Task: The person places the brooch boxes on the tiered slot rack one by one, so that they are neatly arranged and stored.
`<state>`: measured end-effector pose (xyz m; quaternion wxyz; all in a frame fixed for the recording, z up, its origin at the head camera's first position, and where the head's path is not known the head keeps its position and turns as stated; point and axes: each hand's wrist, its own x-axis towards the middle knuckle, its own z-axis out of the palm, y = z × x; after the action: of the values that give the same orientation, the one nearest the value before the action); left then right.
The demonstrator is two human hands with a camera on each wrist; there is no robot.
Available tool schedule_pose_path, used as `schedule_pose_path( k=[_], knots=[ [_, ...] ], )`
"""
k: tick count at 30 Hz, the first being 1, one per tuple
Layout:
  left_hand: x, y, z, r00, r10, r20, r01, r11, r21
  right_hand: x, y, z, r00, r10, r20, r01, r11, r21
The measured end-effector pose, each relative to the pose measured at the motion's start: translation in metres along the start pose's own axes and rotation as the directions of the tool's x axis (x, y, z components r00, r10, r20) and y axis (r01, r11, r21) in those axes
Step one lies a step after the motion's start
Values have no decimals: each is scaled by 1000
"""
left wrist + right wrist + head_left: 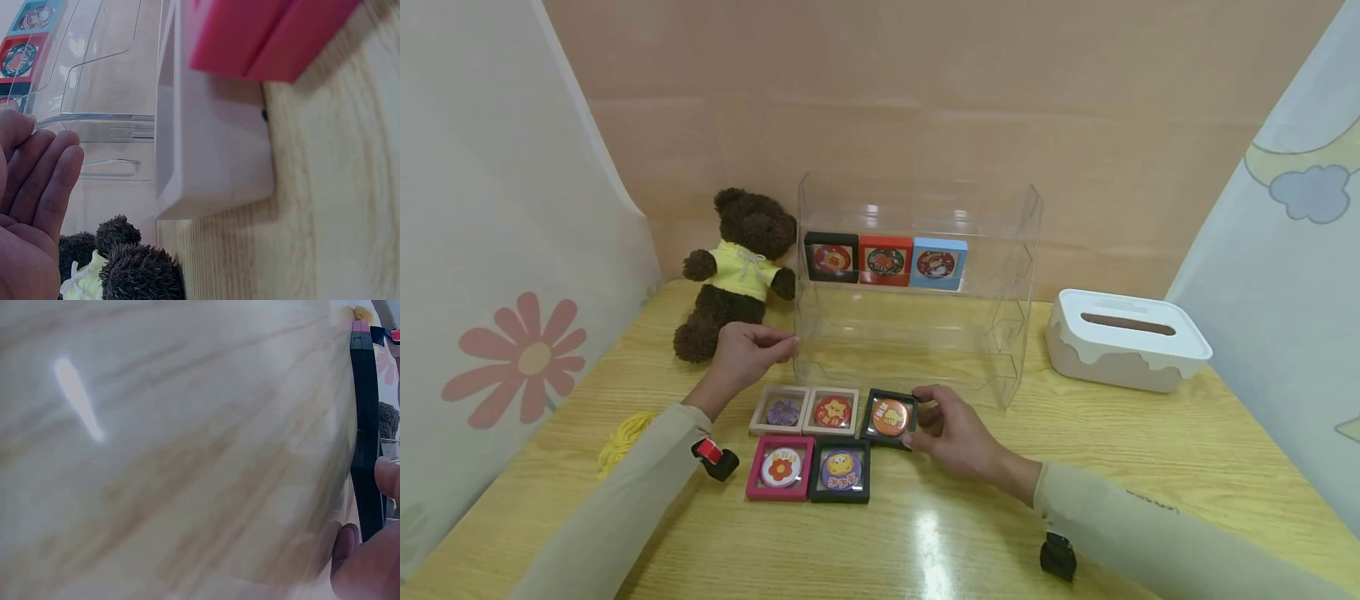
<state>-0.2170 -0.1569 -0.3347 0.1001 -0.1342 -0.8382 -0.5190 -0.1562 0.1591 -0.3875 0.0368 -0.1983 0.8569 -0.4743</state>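
Observation:
A clear tiered display rack (917, 333) stands at the middle of the table. At its left side my left hand (748, 354) pinches the edge between thumb and forefinger; the left wrist view shows this grip on the clear plastic (94, 117). My right hand (955, 429) holds a black square badge frame (889, 418) with an orange badge, fingers at the far edge and thumb at the near one. Left of it lie two pale pink frames (831, 411), with a magenta frame (780, 468) and another black frame (840, 471) nearer me.
On a rack tier stand black (831, 258), red (886, 261) and blue (938, 263) frames side by side. A brown teddy bear (737, 267) sits left of the rack. To the right is a white tissue box (1123, 337). Yellow strands (625, 440) lie near my left sleeve.

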Motion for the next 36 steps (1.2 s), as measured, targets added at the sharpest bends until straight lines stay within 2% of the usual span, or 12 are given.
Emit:
schedule_pose_path(
  k=[3,11,13,20,22,30,36],
  knots=[
    [-5,13,-1,1000,-6,6,6,1000,5,0,0,-2,1000,-3,-4,3,1000,14],
    [-7,17,-2,1000,1,7,-1,1000,-4,0,-2,-11,994,-69,-85,64,996,-61],
    [-6,15,-2,1000,4,6,-4,1000,-10,1,-2,-13,991,-84,-102,78,995,-61],
    [6,-17,2,1000,-11,-5,11,999,-38,3,-4,-20,982,-142,-127,138,990,-33],
    [6,-21,3,1000,-10,-8,9,999,-50,3,-5,-22,981,-147,-128,145,989,-27],
    [6,-23,3,1000,-16,-7,15,998,-56,3,-5,-33,976,-184,-118,185,983,-5],
    [5,-22,2,1000,-31,-1,31,999,-40,1,-8,-40,980,-157,-122,159,987,9]
  ],
)
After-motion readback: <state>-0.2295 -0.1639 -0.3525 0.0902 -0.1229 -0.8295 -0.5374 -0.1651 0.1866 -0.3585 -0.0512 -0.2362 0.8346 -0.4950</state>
